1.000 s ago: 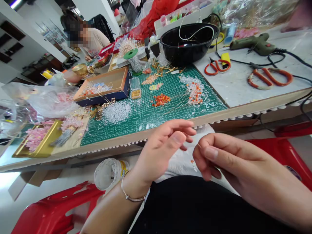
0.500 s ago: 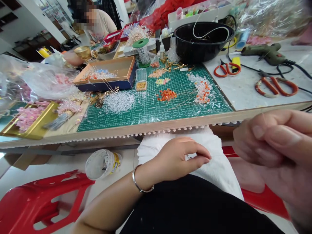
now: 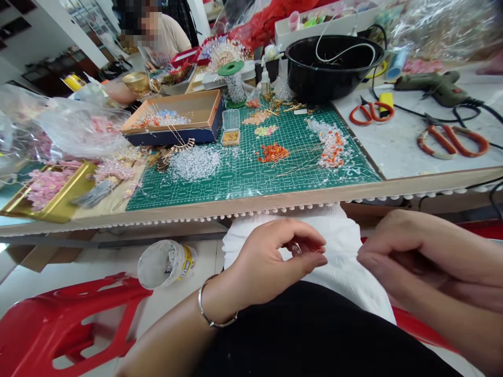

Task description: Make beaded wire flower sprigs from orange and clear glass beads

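Observation:
Over my lap, my left hand point(image 3: 271, 264) is curled in a pinch around small clear and reddish beads point(image 3: 295, 248). Only part of them shows between the thumb and fingers. To its right, my right hand point(image 3: 428, 262) is closed, with thumb and forefinger pressed together. Whatever sits in that pinch is too small or hidden to make out. In front of both hands, the green cutting mat point(image 3: 236, 183) bears a heap of clear beads point(image 3: 196, 161), a pile of orange beads point(image 3: 273, 153) and a cluster of wired clear-and-orange beads point(image 3: 332, 149).
Two orange-handled pliers point(image 3: 451, 141) and a glue gun point(image 3: 432, 86) lie at the right. Behind the mat stand a black basin point(image 3: 334, 68), a bead spool point(image 3: 234, 86) and an open box point(image 3: 173, 120). A white bucket point(image 3: 151, 267) and red stool point(image 3: 70, 324) are below. Another person sits across.
My right hand has moved down and turned, lying lower beside my left hand. My left hand has shifted slightly left, and the beads in it show more. The things on the table have stayed put.

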Available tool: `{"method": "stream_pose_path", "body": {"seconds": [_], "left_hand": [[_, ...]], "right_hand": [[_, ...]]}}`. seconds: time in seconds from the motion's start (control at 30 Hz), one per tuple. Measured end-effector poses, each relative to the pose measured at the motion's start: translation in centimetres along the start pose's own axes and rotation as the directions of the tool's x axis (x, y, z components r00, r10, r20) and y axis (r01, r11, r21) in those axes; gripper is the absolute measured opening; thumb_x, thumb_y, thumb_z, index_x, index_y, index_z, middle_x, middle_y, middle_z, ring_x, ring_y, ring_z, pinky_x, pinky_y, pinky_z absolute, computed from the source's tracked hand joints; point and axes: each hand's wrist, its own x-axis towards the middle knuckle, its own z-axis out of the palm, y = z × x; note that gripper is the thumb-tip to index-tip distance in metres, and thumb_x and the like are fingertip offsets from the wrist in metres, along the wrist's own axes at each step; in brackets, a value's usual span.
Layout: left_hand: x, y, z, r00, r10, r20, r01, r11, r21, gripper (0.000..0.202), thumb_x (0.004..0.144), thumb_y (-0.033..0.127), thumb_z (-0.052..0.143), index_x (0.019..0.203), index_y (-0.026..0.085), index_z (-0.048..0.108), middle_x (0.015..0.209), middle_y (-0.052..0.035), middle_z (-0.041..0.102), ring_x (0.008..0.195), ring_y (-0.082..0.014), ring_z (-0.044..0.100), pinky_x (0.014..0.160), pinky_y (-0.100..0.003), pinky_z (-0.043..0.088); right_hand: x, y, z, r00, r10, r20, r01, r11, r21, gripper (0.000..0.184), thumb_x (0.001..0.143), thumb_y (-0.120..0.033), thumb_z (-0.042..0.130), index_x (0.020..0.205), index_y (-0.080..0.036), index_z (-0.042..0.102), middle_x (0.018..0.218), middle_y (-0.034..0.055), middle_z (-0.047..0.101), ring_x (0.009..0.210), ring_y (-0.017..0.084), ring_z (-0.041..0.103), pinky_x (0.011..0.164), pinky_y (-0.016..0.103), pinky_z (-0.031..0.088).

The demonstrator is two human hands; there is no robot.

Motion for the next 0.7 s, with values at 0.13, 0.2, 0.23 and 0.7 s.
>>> {"method": "stream_pose_path", "body": {"seconds": [0.13, 0.2, 0.23, 0.7], "left_hand": [[-0.5, 0.7, 0.0, 0.999, 0.031, -0.008, -0.032, 0.994, -0.104, 0.013, 0.083, 0.024, 0.077, 0.09, 0.016, 0.07, 0.088, -0.0049, 0.073, 0.075, -0.0131, 0.066, 0.073, -0.024, 0.055], [-0.6, 0.9, 0.0, 0.999, 0.045, -0.006, -0.046, 0.991, -0.127, 0.013, 0.083, 0.023, 0.077, 0.091, 0.016, 0.071, 0.087, -0.005, 0.073, 0.075, -0.0129, 0.066, 0.072, -0.024, 0.056], [-0.6, 0.9, 0.0, 0.999, 0.044, -0.004, -0.044, 0.99, -0.132, 0.013, 0.083, 0.023, 0.077, 0.091, 0.016, 0.071, 0.087, -0.0051, 0.073, 0.075, -0.0129, 0.066, 0.073, -0.024, 0.056], [-1.0, 1.5, -0.1, 1.0, 0.009, 0.025, -0.006, 0.992, -0.128, 0.012, 0.082, 0.02, 0.077, 0.092, 0.014, 0.073, 0.088, -0.0064, 0.074, 0.077, -0.0139, 0.067, 0.074, -0.025, 0.057]], "right_hand": [[-0.4, 0.2, 1.1, 0.993, -0.121, 0.004, 0.121, 0.991, -0.055, 0.009, 0.091, -0.023, 0.059, 0.086, -0.03, 0.058, 0.068, -0.0001, 0.06, 0.056, 0.016, 0.058, 0.049, 0.029, 0.048], [-0.5, 0.0, 1.3, 0.986, -0.163, -0.016, 0.162, 0.984, -0.077, 0.007, 0.09, -0.023, 0.059, 0.088, -0.03, 0.058, 0.068, 0.0002, 0.061, 0.056, 0.017, 0.057, 0.05, 0.03, 0.048], [-0.6, 0.0, 1.3, 0.985, -0.174, -0.021, 0.172, 0.982, -0.08, 0.007, 0.09, -0.022, 0.058, 0.09, -0.029, 0.058, 0.067, 0.0003, 0.062, 0.056, 0.016, 0.057, 0.051, 0.03, 0.048], [-1.1, 0.0, 1.2, 0.946, -0.322, 0.033, 0.322, 0.931, -0.17, 0.014, 0.089, -0.011, 0.061, 0.093, -0.023, 0.057, 0.07, 0.0009, 0.066, 0.055, 0.015, 0.059, 0.051, 0.03, 0.045]]}}
